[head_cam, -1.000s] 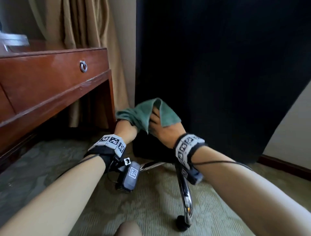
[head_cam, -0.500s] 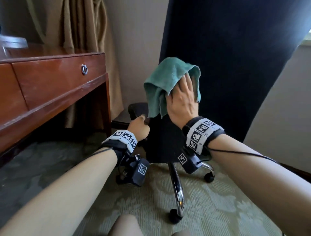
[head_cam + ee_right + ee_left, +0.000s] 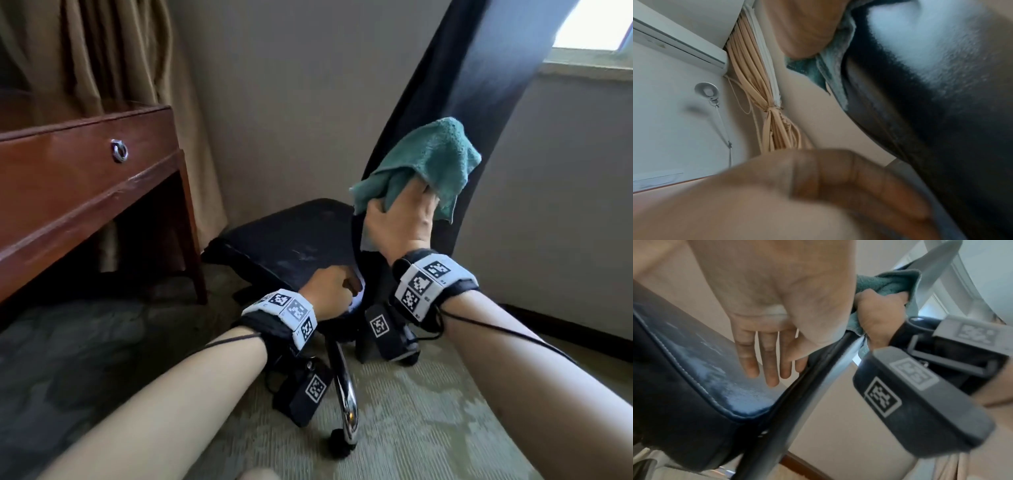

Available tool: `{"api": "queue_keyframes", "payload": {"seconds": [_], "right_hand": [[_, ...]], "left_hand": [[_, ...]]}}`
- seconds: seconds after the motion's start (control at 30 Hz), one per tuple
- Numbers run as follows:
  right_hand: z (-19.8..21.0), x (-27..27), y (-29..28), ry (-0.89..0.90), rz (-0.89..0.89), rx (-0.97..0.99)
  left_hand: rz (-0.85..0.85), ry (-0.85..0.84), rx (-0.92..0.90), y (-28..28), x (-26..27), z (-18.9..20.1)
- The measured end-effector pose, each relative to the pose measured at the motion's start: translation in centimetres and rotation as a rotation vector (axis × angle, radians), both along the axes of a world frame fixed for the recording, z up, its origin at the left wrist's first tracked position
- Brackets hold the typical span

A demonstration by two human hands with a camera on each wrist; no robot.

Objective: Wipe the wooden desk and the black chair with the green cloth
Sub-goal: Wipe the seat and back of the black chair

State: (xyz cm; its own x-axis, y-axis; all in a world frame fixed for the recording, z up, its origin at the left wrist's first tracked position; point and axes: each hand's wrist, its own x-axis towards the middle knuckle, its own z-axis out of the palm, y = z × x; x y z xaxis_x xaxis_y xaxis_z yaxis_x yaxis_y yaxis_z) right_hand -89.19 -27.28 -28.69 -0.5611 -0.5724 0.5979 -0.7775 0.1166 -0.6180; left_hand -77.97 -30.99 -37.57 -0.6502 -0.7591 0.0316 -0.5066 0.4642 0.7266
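Chair wiping looks underway — right hand (image 3: 399, 222) fingers press the bunched green terry cloth (image 3: 428, 161) against the black padded chair's backrest (image 3: 445, 96); left hand (image 3: 764, 324) fingers hang relaxed, holding nothing, at the seat (image 3: 284, 236) — whether the desk is done can't be told.

The cloth (image 3: 428, 164) is teal green. The chair (image 3: 287, 240) is black with pale scuffs on the seat. The desk (image 3: 68, 178) is reddish-brown wood. The curtain (image 3: 113, 51) is tan. The carpet (image 3: 411, 411) is olive with a pale floral pattern. White wristbands (image 3: 430, 286) carry black square codes.
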Motion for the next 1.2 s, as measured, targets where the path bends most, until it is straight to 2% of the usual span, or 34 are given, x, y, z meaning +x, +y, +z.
{"api": "queue_keyframes", "payload": {"seconds": [0.1,0.27,0.37,0.43,0.5,0.57,0.6,0.77,0.97,1.07,1.2], "right_hand": [[0.0,-3.1,0.4,-0.021,-0.038,-0.058],[-1.3,-8.6,1.8,-0.069,-0.093,-0.125],[-2.3,-10.0,2.2,-0.123,-0.146,-0.197],[-2.9,-9.4,2.0,-0.091,-0.108,-0.243],[-3.7,-8.2,1.4,0.046,-0.043,-0.228],[-4.4,-7.3,0.6,0.205,0.025,-0.145],[-4.4,-6.9,0.3,0.220,0.055,-0.076],[-7.7,-8.0,-1.1,0.013,0.031,0.294],[-13.8,-12.0,-2.9,-0.047,0.003,0.843],[-15.2,-12.5,-5.6,0.011,0.019,0.946],[-14.3,-12.4,-10.1,0.143,0.080,1.072]], "left_hand": [[0.003,-0.013,-0.067,-0.6,-0.5,-0.3],[0.129,-0.088,-0.085,-3.0,0.7,-1.4],[0.184,-0.116,-0.105,-4.2,1.9,-1.6],[0.214,-0.139,-0.125,-5.2,2.7,-1.6],[0.256,-0.159,-0.133,-6.3,3.1,-1.7],[0.307,-0.174,-0.134,-7.4,3.3,-1.9],[0.330,-0.182,-0.141,-7.8,3.3,-2.0],[0.382,-0.280,-0.208,-10.0,3.2,-3.6],[0.426,-0.345,-0.192,-12.6,2.1,-5.2],[0.428,-0.370,-0.172,-13.3,1.4,-5.7],[0.426,-0.424,-0.150,-14.3,1.4,-6.7]]}}
